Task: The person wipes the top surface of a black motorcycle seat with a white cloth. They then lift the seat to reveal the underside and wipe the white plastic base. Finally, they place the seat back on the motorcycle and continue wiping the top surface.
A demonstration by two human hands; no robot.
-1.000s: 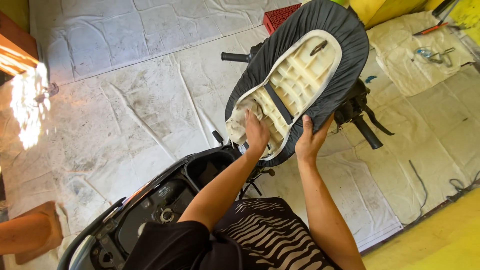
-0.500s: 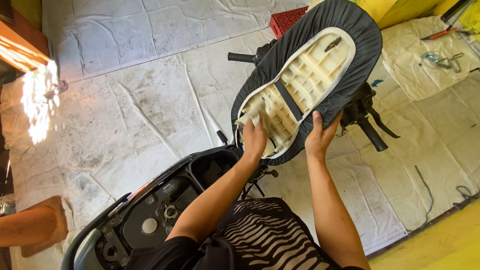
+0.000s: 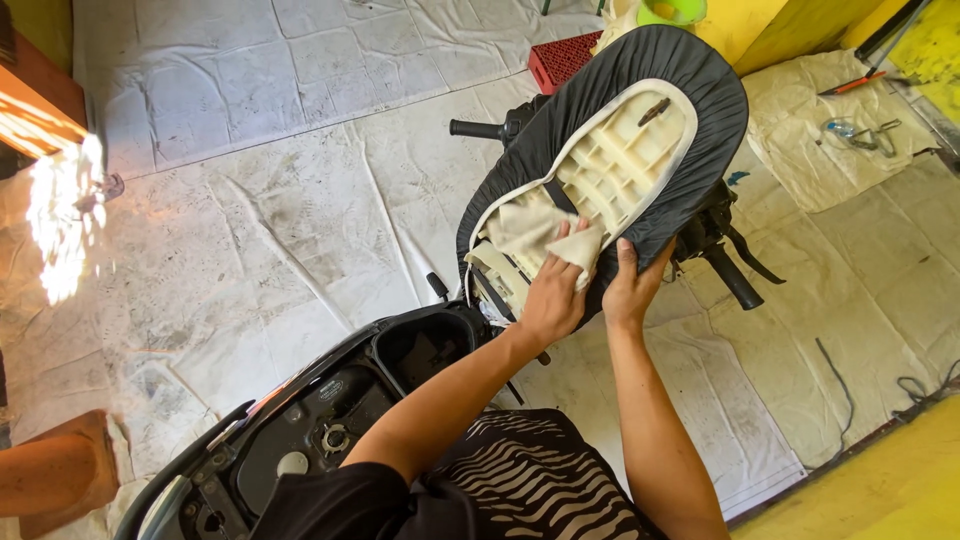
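Head view: we look down on a raised scooter seat (image 3: 640, 130) — black vinyl cover wrapped over a cream ribbed plastic base — tilted up with its underside facing us, in the upper centre-right of the frame. A black strap (image 3: 560, 195) crosses the base near its lower end.

Our left hand (image 3: 553, 295) lies flat on the lower part of the underside, fingers spread and pressing a cream-coloured cloth (image 3: 545, 230) against the plastic; the hand is open, not closed around anything. Our right hand (image 3: 632, 285) grips the lower right edge of the seat, thumb on the underside and fingers curled around the black rim, out of sight behind it.

Below the seat, at lower left of centre, the open black storage compartment (image 3: 420, 350) of the scooter body is exposed, with a round metal fuel filler cap (image 3: 332, 437) further toward the lower left. The black handlebar grips show on either side of the seat: one (image 3: 475, 128) at upper centre, one (image 3: 735, 280) at right of centre.

A dirty white tarpaulin (image 3: 250, 220) covers the floor. A red plastic crate (image 3: 565, 58) stands at the top centre — just behind the seat. At upper right, a second cream sheet (image 3: 800, 130) carries an orange-handled tool (image 3: 850, 85).
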